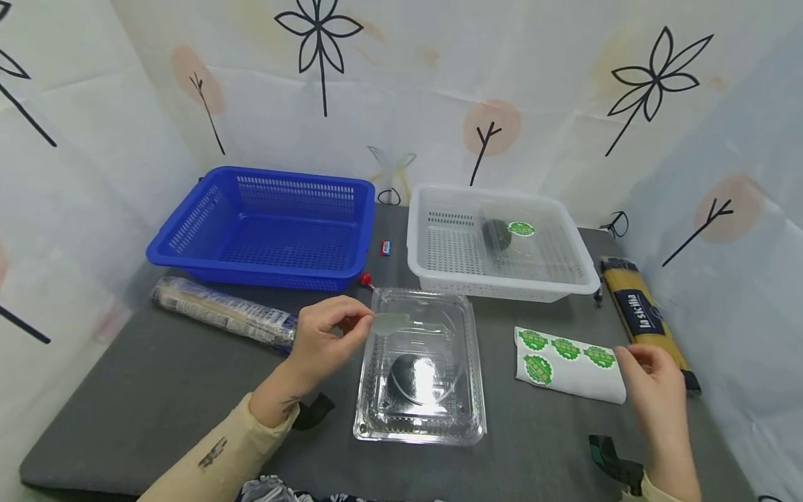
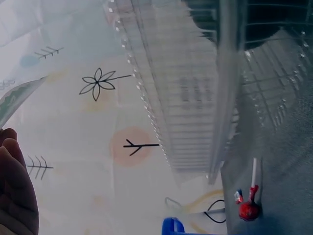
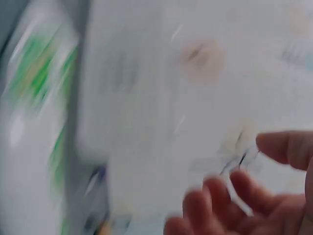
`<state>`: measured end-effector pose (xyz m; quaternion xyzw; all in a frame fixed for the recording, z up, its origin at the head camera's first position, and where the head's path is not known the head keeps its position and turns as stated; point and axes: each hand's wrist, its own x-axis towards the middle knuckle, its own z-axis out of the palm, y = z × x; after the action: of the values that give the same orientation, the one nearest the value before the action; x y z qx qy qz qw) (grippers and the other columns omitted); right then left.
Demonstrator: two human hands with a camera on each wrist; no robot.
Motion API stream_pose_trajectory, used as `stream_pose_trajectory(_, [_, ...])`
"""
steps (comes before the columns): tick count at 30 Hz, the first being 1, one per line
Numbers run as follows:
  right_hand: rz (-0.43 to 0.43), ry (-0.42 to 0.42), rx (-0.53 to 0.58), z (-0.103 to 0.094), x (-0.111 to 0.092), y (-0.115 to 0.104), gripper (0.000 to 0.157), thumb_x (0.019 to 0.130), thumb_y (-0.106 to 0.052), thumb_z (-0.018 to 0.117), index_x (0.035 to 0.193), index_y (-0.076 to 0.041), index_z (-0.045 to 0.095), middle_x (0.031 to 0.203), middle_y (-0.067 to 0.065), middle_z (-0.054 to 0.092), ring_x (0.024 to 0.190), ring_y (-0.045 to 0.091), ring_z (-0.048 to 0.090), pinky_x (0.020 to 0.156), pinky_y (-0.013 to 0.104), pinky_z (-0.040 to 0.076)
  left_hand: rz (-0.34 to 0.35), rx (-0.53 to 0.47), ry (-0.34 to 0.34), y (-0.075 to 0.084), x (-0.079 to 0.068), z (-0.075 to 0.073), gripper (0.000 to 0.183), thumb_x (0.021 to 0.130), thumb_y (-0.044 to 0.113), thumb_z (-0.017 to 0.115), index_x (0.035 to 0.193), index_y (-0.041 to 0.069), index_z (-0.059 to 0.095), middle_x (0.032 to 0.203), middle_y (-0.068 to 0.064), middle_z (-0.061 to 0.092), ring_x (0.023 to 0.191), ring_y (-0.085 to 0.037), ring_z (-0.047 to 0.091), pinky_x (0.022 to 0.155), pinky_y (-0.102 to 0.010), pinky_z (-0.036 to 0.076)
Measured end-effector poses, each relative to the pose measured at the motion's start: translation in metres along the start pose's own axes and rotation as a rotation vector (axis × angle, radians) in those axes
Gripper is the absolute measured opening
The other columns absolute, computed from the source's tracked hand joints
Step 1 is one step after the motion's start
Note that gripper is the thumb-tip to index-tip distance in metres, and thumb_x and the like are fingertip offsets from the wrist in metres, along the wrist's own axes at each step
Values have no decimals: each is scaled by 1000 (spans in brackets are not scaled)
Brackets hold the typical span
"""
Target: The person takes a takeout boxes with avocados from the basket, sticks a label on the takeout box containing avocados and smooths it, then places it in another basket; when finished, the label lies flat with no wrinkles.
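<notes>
My left hand [image 1: 329, 335] pinches a small pale sticker [image 1: 389, 323] between thumb and fingertips, over the upper left of a clear plastic clamshell box [image 1: 470, 390]. In the left wrist view the sticker [image 2: 19, 98] shows a faint green tint, and the fingers [image 2: 14, 171] hold its lower end. My right hand [image 1: 655, 383] is by the right end of a white sticker sheet [image 1: 571, 376] with several green round stickers. In the right wrist view its thumb and fingers [image 3: 244, 183] are apart with nothing between them; the sheet [image 3: 34, 137] is blurred at left.
Behind are a blue basket [image 1: 270, 274] and a white basket [image 1: 502, 286] with a clear box bearing a green sticker [image 1: 521, 229]. A noodle packet [image 1: 219, 310] lies left, a spaghetti packet [image 1: 640, 307] right. A red lollipop [image 1: 366, 279] and small wrapped item [image 1: 385, 247] lie between.
</notes>
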<state>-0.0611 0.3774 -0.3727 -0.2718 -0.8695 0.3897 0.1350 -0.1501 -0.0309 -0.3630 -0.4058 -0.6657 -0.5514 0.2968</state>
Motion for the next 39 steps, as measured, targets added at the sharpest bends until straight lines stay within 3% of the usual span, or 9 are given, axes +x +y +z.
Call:
stream_pose_trajectory(3, [-348,-224,247,13,-20,-46,23,90,-16,48,98,5,53,86,4,56,71,11,54,60,21,47,41,-1,-11,2,5,4,10,73,-4,58,74,4,65,68,-5,61,52,-5,48,46,-15,41])
stream_pose_trajectory(6, [-591,-577,464,28,-38,-88,13,89,-1,44,93,7,53,80,2,59,68,13,57,61,24,50,94,-35,-16,5,11,9,8,76,0,57,75,2,65,69,-6,60,53,-5,48,46,-15,41])
stream_pose_trajectory(10, [-626,-987,628,49,-54,-123,22,91,0,38,110,-3,49,89,7,60,74,18,59,65,32,50,220,-61,-27,10,17,18,10,80,6,57,77,0,65,69,-6,58,53,-5,46,46,-14,39])
stream_pose_trajectory(14, [-549,-1194,731,63,-62,-137,31,94,-4,34,123,-9,40,97,10,59,77,20,59,67,35,49,373,-29,-50,9,19,21,12,81,7,59,79,-1,66,68,-5,59,52,-5,45,47,-12,37])
stream_pose_trajectory(20, [-589,-1103,741,69,-62,-140,23,91,-3,41,111,3,51,92,4,59,78,16,58,67,32,50,458,-18,-110,4,18,18,13,82,6,58,79,-3,66,70,-8,63,55,-8,51,50,-14,40])
stream_pose_trajectory(26, [-576,-1033,676,75,-57,-136,29,88,-3,47,111,15,46,97,1,59,82,15,57,68,33,50,325,26,-214,-4,10,17,12,82,6,57,84,-1,66,79,-8,64,66,-10,57,52,-14,41])
stream_pose_trajectory(29, [-547,-1014,643,80,-56,-132,31,86,-4,51,111,14,47,100,1,59,84,15,57,69,33,50,202,2,-237,-7,5,19,10,81,8,60,84,2,66,79,-6,64,67,-9,57,52,-14,43])
stream_pose_trajectory(35, [-565,-993,649,83,-58,-133,34,85,-2,52,115,11,42,99,6,57,87,18,57,70,33,50,-181,-129,-164,4,5,29,5,72,2,69,74,4,65,70,-5,63,58,-6,55,48,-18,47])
stream_pose_trajectory(39, [-436,-963,616,85,-58,-140,36,85,-8,55,113,6,39,84,10,58,76,19,59,67,37,50,-374,-197,-156,19,12,30,7,70,-5,68,73,-1,63,68,-10,63,52,-9,53,45,-23,45])
